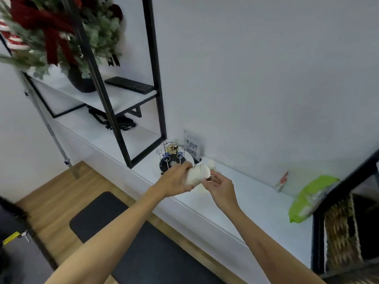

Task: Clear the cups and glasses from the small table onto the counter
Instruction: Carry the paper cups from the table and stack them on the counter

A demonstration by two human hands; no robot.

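Note:
My left hand [176, 179] grips a white paper cup [197, 174], tilted on its side, just above the white counter [256, 199]. My right hand [218, 186] touches the cup's lower right end with its fingertips; whether it pinches the cup or something small and dark there is unclear. Another white cup [211, 163] stands on the counter by the wall, just behind the held one. A pale object lies under my hands, mostly hidden. The small table is out of view.
A wire capsule rack [171, 155] on a black base stands left of the cups, with a QR-code sign [192, 147] behind it. A green packet [309, 198] lies at the right. Black-framed shelves [143, 119] rise at left, a wicker basket [342, 234] at right.

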